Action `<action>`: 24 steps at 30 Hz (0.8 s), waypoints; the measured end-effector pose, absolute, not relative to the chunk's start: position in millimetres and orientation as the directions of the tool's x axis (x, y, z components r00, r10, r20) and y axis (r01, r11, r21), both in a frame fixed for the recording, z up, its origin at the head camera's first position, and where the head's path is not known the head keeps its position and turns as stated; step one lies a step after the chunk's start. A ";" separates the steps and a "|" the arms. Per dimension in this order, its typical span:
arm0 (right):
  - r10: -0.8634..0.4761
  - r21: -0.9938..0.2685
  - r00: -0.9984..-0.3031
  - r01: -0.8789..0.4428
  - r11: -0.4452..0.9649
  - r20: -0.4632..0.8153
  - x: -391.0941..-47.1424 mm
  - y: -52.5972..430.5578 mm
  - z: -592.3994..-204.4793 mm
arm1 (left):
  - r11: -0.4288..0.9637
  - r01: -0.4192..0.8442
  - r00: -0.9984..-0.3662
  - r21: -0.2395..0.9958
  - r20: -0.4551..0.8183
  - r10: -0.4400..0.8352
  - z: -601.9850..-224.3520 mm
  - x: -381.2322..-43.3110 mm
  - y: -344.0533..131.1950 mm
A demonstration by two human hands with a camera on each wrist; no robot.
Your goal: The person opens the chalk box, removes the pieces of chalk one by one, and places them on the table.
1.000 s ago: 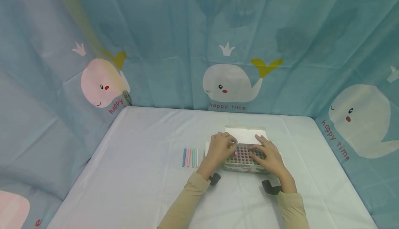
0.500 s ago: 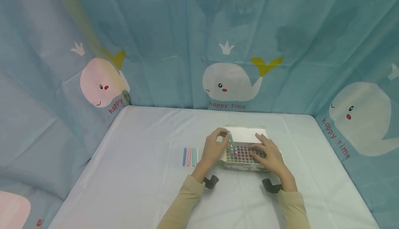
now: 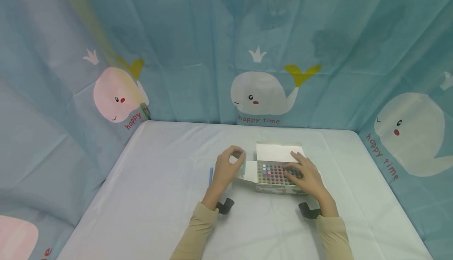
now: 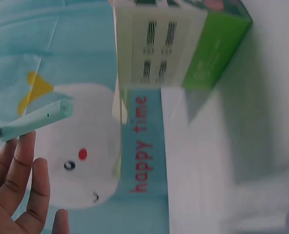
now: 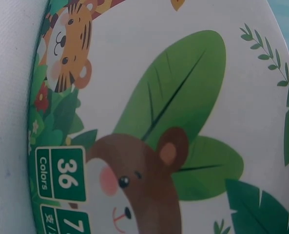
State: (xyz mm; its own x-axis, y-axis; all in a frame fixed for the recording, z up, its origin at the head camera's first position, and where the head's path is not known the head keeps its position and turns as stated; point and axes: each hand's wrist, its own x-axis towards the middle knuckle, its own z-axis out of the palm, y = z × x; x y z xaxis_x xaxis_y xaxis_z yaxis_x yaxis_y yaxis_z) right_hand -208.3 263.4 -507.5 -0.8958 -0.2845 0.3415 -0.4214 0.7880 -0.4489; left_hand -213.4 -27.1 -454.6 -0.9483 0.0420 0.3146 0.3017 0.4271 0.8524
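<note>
In the head view my left hand (image 3: 223,167) pinches a mint-green chalk stick (image 3: 244,163) between thumb and fingertips, left of the opened box (image 3: 279,189). The left wrist view shows the same chalk stick (image 4: 37,119) with a small pit in its end; the other fingers are loosely bent. My right hand (image 3: 307,178) rests over the box's right part, fingers spread, thumb above the holes. White, teal, blue and pink chalk ends (image 3: 269,172) fill a few holes at the grid's left. A blue chalk stick (image 3: 211,174) lies on the table, partly behind my left hand.
The box's white lid (image 3: 279,152) stands raised at the back; its side flap (image 3: 249,170) folds out left. Animal and leaf prints and "36 Colors" fill the box face (image 5: 183,122). Dark wrist cameras hang under both wrists. A whale-print curtain (image 3: 198,91) backs the white table (image 3: 170,197).
My left hand has drawn the mint-green chalk stick up from the grid and moved it left, past the flap, now covering most of the loose chalk. The right hand has stayed put.
</note>
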 end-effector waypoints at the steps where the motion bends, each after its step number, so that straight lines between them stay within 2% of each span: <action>1: -0.285 -0.447 -0.895 -0.423 0.789 0.343 -208.6 263.6 -507.9 | 0.435 0.293 -0.950 0.851 0.311 0.031 -454.9 -213.5 -29.9; 18: -0.293 -0.441 -0.891 -0.430 0.787 0.347 -207.2 263.8 -507.6 | 0.531 0.193 -0.967 0.825 0.252 -0.041 -469.8 -223.9 -78.0; 24: -0.294 -0.443 -0.891 -0.432 0.786 0.347 -207.4 263.3 -507.0 | 0.615 0.093 -0.979 0.783 0.185 -0.088 -478.3 -228.5 -95.4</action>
